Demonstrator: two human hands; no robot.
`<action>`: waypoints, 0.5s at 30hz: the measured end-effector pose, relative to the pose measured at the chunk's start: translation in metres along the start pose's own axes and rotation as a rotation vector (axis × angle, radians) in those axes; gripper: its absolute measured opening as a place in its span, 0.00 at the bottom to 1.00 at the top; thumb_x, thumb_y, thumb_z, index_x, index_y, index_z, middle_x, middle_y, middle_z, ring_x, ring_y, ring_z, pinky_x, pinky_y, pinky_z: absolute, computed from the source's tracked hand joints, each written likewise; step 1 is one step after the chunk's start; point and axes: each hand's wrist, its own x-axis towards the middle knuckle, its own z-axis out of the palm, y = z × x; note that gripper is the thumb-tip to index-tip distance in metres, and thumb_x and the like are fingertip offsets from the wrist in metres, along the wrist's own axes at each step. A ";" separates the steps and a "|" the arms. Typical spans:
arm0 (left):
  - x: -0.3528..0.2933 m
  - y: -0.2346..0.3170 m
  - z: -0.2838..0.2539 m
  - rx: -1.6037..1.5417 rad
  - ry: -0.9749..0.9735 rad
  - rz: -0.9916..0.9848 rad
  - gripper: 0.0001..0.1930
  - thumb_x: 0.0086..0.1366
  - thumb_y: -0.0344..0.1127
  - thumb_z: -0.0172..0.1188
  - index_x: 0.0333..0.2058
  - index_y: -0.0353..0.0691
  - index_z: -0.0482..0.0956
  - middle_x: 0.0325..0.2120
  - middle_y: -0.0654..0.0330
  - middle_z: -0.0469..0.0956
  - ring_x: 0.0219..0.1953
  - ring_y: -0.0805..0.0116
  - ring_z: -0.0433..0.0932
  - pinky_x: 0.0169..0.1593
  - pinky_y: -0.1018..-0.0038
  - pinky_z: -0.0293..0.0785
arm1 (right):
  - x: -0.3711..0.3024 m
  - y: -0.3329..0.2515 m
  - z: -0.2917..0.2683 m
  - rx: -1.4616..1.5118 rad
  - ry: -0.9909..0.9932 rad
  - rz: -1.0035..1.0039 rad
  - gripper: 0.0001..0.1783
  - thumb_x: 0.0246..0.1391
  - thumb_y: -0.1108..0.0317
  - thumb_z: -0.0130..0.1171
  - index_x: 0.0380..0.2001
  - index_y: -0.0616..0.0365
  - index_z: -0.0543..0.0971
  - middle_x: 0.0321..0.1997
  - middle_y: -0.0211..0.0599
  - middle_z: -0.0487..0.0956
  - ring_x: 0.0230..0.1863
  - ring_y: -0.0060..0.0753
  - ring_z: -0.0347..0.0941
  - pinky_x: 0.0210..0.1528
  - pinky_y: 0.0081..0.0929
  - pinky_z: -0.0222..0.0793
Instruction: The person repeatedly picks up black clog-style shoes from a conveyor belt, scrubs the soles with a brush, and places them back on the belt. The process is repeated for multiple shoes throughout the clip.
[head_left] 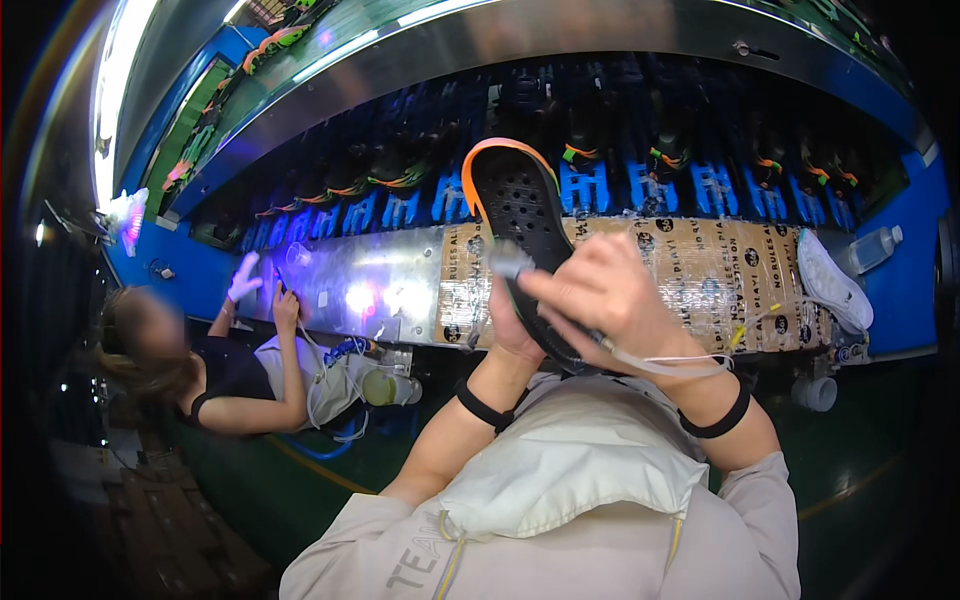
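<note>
A black shoe sole (520,205) with round holes in its middle and an orange rim stands tilted over the bench in front of me. My left hand (512,322) is closed round its lower left edge. Over the sole's lower half, my right hand (605,295) is closed on a brush-like tool (511,262) with a blurred greyish head. That head lies over the sole's middle; whether it touches cannot be told. From the right hand a pale, thin tube (670,368) runs along the wrist. Motion smears the right fingers.
Brown printed cardboard (700,275) covers the bench top. At its right lie a white shoe-shaped piece (833,280) and a clear bottle (875,249). Behind stands a row of blue holders (583,190) with dark shoe parts. A co-worker (240,375) sits at the left, wearing one white glove.
</note>
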 end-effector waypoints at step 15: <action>0.024 0.028 0.024 -0.080 -0.202 0.041 0.44 0.73 0.75 0.51 0.68 0.39 0.73 0.61 0.49 0.77 0.65 0.51 0.75 0.69 0.51 0.78 | -0.004 -0.011 -0.018 0.116 -0.176 -0.003 0.21 0.48 0.71 0.78 0.49 0.52 0.90 0.35 0.26 0.83 0.39 0.34 0.75 0.47 0.37 0.64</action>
